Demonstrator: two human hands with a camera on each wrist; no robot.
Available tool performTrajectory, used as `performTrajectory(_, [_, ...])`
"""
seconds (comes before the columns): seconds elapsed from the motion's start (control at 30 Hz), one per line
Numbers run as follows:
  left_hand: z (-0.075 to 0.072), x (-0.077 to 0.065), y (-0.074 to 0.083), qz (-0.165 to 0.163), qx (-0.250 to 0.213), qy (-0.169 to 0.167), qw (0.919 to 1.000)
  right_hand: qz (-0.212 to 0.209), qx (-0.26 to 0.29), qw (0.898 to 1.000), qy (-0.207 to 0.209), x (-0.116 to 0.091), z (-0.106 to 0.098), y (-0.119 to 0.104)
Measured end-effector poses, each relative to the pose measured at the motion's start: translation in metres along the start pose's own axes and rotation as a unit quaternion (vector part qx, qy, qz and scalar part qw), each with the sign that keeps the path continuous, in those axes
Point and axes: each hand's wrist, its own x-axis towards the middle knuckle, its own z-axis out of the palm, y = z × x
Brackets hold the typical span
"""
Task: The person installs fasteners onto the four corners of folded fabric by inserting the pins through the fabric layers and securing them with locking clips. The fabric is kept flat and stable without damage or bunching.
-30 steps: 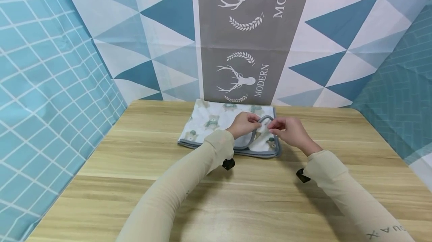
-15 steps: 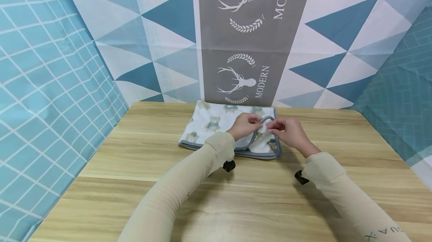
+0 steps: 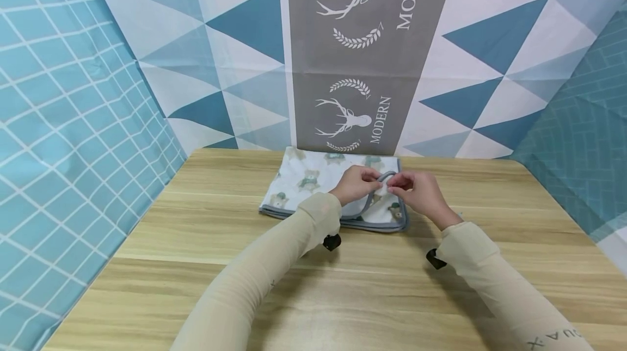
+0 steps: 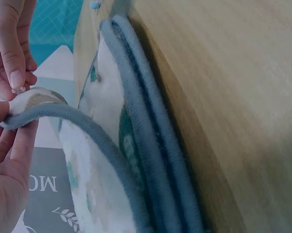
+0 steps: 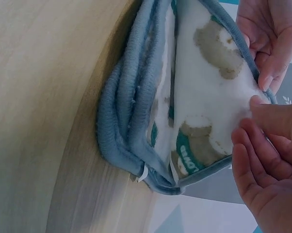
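Note:
A folded white baby blanket [image 3: 338, 177] with a bear print and grey-blue binding lies at the far side of the table. My left hand [image 3: 356, 183] pinches the bound edge of its top layer, which stands up in a curved fold. Facing it, my right hand [image 3: 418, 190] has thumb and fingertips close together right at that lifted edge. The left wrist view shows a small clear piece [image 4: 18, 90] pinched at the right thumb's tip, against the cloth; its kind I cannot tell. From the right wrist view, the raised layer [image 5: 216, 87] shows its bears, with more bound layers stacked beneath.
The wooden table [image 3: 333, 291] reaches back to a patterned backdrop [image 3: 352, 62] behind the blanket. A tiled blue sheet [image 3: 63, 122] hangs along the left side. A small pale-blue round thing [image 4: 95, 5] lies on the table near the blanket's right side.
Both hands stay at the lifted edge. My right forearm has shifted slightly left, and a tiny bluish thing now shows beside that wrist. The raised fold sits slightly lower.

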Motion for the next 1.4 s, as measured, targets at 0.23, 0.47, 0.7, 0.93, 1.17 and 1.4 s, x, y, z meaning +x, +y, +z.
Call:
performTrajectory(0.23, [-0.005, 0.000, 0.000, 0.005, 0.001, -0.005, 1.0000, 0.005, 0.000, 0.999, 0.040, 0.000, 0.001, 0.003])
performTrajectory(0.47, [-0.006, 0.001, 0.001, 0.005, -0.006, -0.015, 0.9999, -0.037, -0.034, 0.998, 0.045, 0.003, 0.002, 0.007])
performTrajectory(0.7, [-0.005, -0.001, 0.001, 0.017, 0.007, -0.032, 0.9993, -0.046, -0.037, 0.998, 0.021, 0.004, 0.003, 0.006])
performTrajectory(0.93, [-0.007, -0.008, -0.001, 0.066, 0.041, -0.090, 0.9929, -0.056, -0.015, 0.998, 0.016, 0.002, 0.006, 0.009])
performTrajectory(1.17, [-0.017, -0.020, 0.002, 0.104, 0.093, -0.137, 0.9807, -0.062, -0.029, 0.998, 0.003, -0.001, 0.005, 0.012])
performTrajectory(1.4, [-0.052, -0.043, -0.008, 0.168, 0.194, -0.173, 0.9509, -0.082, -0.050, 0.995, 0.002, -0.005, 0.003, 0.015])
